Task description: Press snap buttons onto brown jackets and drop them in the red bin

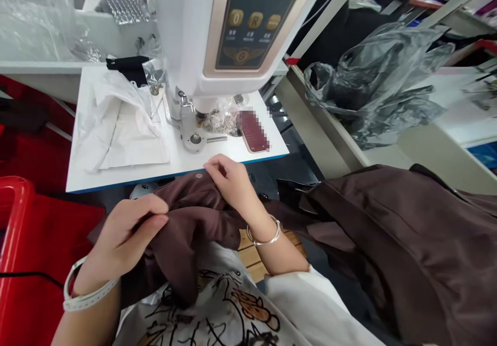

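A white, blue-edged worktop (179, 164) was flanked by a red bin (62, 227), left, and a pale trough (310, 123), right.

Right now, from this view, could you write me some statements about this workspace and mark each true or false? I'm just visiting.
1. The left hand and the right hand are both on the dark brown cloth. True.
2. The phone lies left of the white machine's base. False: the phone is right of the white machine.
3. A silver-coloured bracelet circles the right wrist. True.
4. The red bin stands on the person's right. False: the red bin is on the left.
5. A crumpled white bag lies on the white table. True.
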Demonstrator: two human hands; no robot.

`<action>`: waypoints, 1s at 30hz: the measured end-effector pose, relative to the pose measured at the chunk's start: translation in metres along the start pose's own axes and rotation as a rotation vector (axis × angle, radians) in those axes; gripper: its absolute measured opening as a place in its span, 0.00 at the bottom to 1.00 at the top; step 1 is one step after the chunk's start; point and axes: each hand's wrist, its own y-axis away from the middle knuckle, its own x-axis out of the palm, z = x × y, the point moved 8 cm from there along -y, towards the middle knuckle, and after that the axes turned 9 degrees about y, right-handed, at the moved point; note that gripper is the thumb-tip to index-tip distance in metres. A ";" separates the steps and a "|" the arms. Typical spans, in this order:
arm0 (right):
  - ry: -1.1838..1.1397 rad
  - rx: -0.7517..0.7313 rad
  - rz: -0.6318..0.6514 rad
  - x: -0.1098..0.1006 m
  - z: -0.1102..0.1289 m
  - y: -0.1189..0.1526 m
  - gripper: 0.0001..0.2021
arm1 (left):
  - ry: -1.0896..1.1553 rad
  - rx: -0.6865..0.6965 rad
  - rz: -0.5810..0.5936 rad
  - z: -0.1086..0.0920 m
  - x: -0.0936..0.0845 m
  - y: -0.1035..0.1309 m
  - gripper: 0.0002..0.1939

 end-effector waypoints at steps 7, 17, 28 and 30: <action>-0.045 -0.120 0.504 0.038 0.020 0.027 0.10 | 0.081 -0.243 0.089 0.031 0.039 -0.049 0.13; -0.175 0.085 0.972 0.070 -0.042 0.021 0.12 | 0.259 -0.431 0.713 0.087 0.087 -0.041 0.20; -0.382 0.169 0.653 0.037 -0.050 -0.052 0.13 | 0.833 -0.577 0.188 0.090 0.042 -0.109 0.13; -0.438 0.208 0.595 0.033 -0.053 -0.063 0.12 | 0.847 -0.550 0.170 0.088 0.040 -0.120 0.16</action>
